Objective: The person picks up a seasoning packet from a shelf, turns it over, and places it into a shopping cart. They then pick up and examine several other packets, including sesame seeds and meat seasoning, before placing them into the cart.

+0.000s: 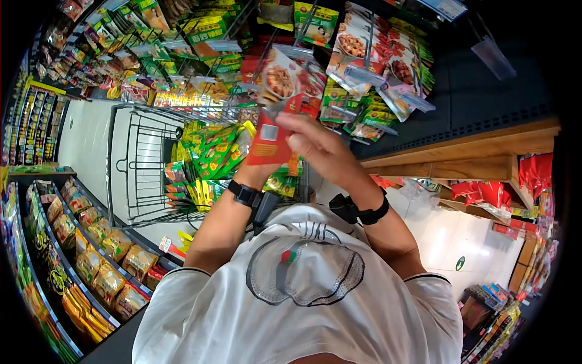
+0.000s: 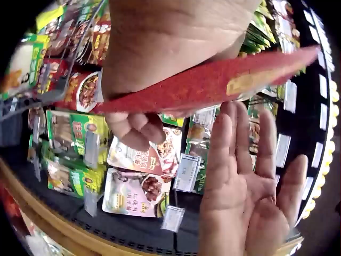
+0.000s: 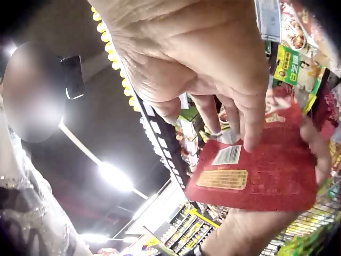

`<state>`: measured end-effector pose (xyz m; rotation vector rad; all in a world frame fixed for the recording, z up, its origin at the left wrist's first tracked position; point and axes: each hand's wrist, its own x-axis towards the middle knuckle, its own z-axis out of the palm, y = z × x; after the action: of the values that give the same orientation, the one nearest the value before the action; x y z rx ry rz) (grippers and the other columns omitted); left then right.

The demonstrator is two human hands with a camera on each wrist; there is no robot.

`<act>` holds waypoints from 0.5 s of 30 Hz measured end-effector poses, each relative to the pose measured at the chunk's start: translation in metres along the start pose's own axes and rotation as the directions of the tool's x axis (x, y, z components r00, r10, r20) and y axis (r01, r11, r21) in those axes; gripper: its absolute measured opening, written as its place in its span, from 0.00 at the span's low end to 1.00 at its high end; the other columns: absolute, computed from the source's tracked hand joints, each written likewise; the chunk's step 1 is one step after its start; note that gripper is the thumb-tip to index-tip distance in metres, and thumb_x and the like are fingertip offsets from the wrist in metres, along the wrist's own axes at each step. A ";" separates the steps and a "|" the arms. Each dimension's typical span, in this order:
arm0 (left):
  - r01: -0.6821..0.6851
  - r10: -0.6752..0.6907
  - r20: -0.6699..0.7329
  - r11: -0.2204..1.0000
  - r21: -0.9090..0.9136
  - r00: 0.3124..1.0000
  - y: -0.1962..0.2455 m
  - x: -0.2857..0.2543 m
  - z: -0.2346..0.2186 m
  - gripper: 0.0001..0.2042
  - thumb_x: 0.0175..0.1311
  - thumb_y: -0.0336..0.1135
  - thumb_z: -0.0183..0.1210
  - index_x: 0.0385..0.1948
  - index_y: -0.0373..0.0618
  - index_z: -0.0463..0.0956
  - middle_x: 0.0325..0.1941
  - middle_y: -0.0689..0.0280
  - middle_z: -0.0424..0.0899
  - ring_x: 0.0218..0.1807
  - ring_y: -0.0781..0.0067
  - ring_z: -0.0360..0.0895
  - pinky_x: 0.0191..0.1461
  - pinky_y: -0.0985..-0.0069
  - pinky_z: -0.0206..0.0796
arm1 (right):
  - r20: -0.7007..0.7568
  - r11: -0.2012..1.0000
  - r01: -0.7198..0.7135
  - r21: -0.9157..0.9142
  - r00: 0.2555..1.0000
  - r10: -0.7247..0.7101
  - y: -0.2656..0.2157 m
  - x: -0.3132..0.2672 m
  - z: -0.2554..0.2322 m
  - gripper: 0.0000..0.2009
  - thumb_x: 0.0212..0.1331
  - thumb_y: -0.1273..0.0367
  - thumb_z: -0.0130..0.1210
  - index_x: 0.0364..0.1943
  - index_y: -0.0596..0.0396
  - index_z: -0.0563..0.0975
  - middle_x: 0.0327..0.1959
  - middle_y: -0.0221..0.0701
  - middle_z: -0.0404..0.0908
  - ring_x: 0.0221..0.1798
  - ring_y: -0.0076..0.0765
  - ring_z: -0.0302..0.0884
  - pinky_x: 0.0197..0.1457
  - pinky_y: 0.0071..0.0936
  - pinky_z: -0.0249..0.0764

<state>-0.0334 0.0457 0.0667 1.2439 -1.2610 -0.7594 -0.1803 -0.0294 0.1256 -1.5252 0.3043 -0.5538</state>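
Note:
My left hand (image 2: 176,48) holds a red food pouch (image 3: 256,170), its fingers curled round one edge in the left wrist view. A white barcode label and a yellow printed panel show on the side that faces up. In the head view the pouch covers most of that hand, leaving the wrist in sight. My right hand (image 1: 318,145) is beside the pouch with fingers extended, fingertips right at its surface in the right wrist view. From the left wrist camera, its palm and spread fingers show below the pouch.
A wire shopping cart (image 1: 136,164) stands ahead to the left, with green and yellow snack bags (image 1: 209,148) in it. Hanging packets (image 1: 315,24) crowd the rack in front. A wooden-edged shelf (image 1: 467,145) juts in at right; bread packs (image 1: 109,282) fill the lower left shelves.

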 end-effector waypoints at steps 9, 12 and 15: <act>0.379 -0.184 0.351 0.155 -0.912 0.918 -0.026 0.002 -0.004 0.20 0.74 0.37 0.47 0.63 0.39 0.64 0.62 0.51 0.73 0.63 0.56 0.72 0.63 0.61 0.72 | 0.179 0.948 0.205 -0.244 0.970 -0.164 0.006 0.004 0.014 0.16 0.62 0.65 0.59 0.52 0.55 0.79 0.59 0.39 0.76 0.63 0.41 0.72 0.66 0.36 0.66; 0.287 -0.248 0.169 0.589 -0.755 0.954 0.000 -0.003 0.000 0.19 0.74 0.36 0.47 0.62 0.40 0.65 0.60 0.52 0.75 0.61 0.58 0.73 0.61 0.63 0.73 | 0.172 0.997 0.045 -0.065 0.985 -0.033 -0.002 0.003 0.013 0.19 0.64 0.64 0.58 0.57 0.57 0.75 0.59 0.39 0.76 0.61 0.37 0.74 0.63 0.34 0.69; 0.263 -0.210 0.165 0.625 -0.736 0.964 -0.023 -0.003 -0.001 0.18 0.72 0.35 0.50 0.61 0.41 0.67 0.57 0.55 0.77 0.57 0.61 0.76 0.57 0.65 0.75 | 0.038 0.986 -0.078 0.150 0.997 0.073 0.009 -0.001 0.005 0.23 0.67 0.62 0.56 0.61 0.58 0.69 0.59 0.39 0.75 0.60 0.32 0.73 0.61 0.30 0.71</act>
<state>-0.0289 0.0431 0.0436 0.6800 -0.6727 -1.3619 -0.1766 -0.0249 0.1166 -1.3689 0.2878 -0.4810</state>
